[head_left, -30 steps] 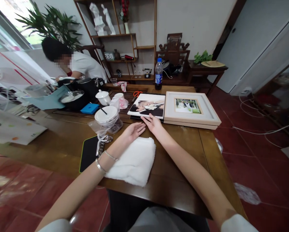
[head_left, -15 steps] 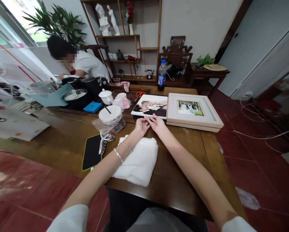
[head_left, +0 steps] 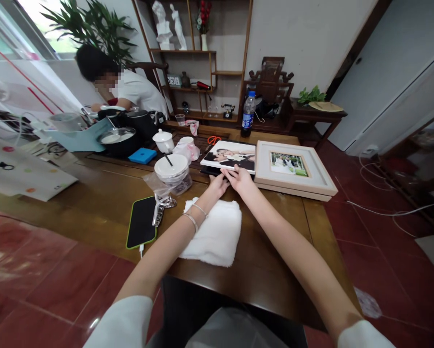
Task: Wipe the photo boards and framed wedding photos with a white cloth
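A flat photo panel (head_left: 232, 155) with a white edge and a picture of people lies on a thin black item (head_left: 210, 170). My right hand (head_left: 240, 178) is at the panel's front edge, palm turned up, fingers stretched leftward and thumb apart. Close beside it is my left hand (head_left: 218, 185), its fingers apart just in front of the same edge; its fingertips meet or overlap those of the right. Whether the fingertips grip the panel cannot be made out. A folded white towel (head_left: 217, 232) lies below my left wrist. Right of the panel is a light wooden picture frame (head_left: 320, 180).
On the table's left are a lidded bowl in plastic wrap (head_left: 171, 169), a black phone (head_left: 141, 223), a blue box (head_left: 142, 155), a white lidded cup (head_left: 163, 140) and black pots (head_left: 141, 124). A bottle (head_left: 248, 115) stands behind. Another person (head_left: 140, 92) leans at the far left.
The view has tilted slightly. More of the black item shows under the panel's front left edge. My hands stay at that edge, the right thumb a little farther over it.
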Demonstrator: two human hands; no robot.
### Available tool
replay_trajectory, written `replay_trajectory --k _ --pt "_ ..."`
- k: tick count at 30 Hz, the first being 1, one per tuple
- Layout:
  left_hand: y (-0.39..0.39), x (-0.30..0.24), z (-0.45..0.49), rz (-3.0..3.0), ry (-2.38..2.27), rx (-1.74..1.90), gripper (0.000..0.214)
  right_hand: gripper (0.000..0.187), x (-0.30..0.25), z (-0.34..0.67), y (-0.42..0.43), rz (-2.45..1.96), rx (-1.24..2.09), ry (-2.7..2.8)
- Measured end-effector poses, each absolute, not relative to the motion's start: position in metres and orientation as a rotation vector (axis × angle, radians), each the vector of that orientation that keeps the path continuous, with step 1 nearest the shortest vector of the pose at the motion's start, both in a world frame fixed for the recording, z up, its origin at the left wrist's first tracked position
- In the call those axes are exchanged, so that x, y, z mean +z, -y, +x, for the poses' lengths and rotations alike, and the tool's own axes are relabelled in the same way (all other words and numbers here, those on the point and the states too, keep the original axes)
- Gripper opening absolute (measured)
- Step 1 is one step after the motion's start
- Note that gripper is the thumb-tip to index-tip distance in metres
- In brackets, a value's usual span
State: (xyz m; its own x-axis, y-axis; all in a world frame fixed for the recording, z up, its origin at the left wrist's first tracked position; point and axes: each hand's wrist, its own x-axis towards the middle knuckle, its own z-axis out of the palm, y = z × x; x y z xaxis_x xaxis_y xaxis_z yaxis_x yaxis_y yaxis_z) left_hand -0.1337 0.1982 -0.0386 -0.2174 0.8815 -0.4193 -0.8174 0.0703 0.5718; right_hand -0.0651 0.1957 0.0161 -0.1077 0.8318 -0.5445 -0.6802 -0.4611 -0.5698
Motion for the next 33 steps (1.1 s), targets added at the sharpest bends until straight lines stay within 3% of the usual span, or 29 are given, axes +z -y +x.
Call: replay_trajectory --k 14,33 --pt "-0.171 -0.021 -0.131 0.032 -1.015 1.614 0.026 0.023 0.034 -0.070 -0.196 -1.127 1.821 0.327" --pt "-0.086 0.019 -0.153 0.178 -0.740 1.451 0.038 0.021 0.060 -0.064 -0.199 -1.120 1.794 0.265"
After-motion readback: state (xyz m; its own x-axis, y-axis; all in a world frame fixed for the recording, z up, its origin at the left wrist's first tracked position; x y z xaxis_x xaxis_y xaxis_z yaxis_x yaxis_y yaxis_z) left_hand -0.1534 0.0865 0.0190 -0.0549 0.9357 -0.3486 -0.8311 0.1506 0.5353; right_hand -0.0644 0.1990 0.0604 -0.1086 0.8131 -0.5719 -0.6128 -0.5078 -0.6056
